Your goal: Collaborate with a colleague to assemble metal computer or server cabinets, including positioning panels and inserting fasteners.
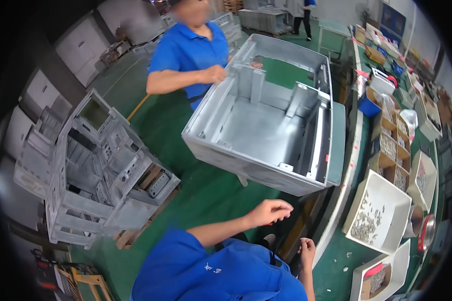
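Beside a long green-topped table with a white edge (329,266), a large open box-shaped cabinet of grey sheet metal (258,125) stands tilted across the view, its open face up. Its support is mostly hidden; its right side reaches close to the table's edge. Inside: a smooth grey panel, upright metal posts, a wide cutout at the far end showing green floor (196,165).

Wearer in a blue shirt (211,271). Left hand (270,212): in the air, just off the cabinet's near lower side; fingers curled, and I cannot tell whether they grasp anything. A small red patch shows under the palm, too unclear to name. Right hand (307,251): beside the table's edge, fingers loosely bent and released.

Across the cabinet, a co-worker in blue (193,55); one hand (214,74) at the cabinet's left rim.

On the table, nearest the right hand: a white rectangular tray (391,205) with small metal pieces (366,226) heaped low; below it, a second white tray (358,282) holding a red object (374,270) and a brown carton. Farther up, divided cardboard boxes (384,120) of small parts.

Off left: grey metal frames (93,175) on a wooden pallet (125,237).
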`<state>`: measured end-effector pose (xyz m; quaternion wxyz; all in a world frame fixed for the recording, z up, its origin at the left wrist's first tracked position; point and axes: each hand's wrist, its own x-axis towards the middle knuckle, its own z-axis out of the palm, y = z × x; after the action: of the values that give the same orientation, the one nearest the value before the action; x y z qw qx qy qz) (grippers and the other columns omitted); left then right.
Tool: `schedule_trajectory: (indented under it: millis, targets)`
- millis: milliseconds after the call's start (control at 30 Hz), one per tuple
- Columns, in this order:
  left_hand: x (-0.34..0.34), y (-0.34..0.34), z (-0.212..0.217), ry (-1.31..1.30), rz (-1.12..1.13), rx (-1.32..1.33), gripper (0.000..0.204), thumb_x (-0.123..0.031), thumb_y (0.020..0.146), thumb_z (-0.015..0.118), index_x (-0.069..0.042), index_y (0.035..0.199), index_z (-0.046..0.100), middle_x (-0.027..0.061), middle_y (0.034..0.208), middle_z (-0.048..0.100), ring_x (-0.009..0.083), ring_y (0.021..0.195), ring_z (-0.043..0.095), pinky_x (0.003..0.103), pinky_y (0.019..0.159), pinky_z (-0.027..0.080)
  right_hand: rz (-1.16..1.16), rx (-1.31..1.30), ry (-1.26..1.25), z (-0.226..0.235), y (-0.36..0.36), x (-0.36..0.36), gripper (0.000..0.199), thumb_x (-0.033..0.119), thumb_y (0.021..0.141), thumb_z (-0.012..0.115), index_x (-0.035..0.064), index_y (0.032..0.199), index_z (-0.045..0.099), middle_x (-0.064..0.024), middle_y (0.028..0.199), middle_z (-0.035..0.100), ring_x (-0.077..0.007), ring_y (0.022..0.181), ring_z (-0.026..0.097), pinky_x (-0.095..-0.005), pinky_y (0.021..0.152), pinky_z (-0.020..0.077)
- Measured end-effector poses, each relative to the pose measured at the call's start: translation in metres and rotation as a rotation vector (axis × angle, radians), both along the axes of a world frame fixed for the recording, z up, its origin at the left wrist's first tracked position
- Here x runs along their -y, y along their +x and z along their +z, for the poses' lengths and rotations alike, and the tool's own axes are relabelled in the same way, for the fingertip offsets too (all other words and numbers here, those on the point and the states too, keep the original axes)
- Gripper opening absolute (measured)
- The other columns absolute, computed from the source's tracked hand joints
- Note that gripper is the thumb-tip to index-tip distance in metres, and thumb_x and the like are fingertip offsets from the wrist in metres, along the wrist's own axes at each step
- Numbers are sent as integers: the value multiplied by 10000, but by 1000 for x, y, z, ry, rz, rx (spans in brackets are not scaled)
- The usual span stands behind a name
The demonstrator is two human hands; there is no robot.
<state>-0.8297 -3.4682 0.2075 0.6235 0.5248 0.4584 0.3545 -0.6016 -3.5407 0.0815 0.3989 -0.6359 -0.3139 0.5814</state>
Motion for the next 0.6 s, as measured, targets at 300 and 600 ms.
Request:
schedule_trajectory:
  millis: [300,600]
  targets:
    - [88,-137,-78,-176,411,151,234,-185,822,515,-6,966,559,49,812,581,61,644,496,180,534,413,257,78,401,46,-148,-18,72,82,801,525,17,798,495,7,673,483,-40,588,427,-179,547,366]
    - [147,-268,-96,-211,629,248,199,-147,818,515,2,940,564,53,795,581,64,630,497,180,523,408,-341,695,1197,172,-249,-121,325,71,826,410,-30,1135,405,-155,1124,430,-238,1030,415,-328,880,304]
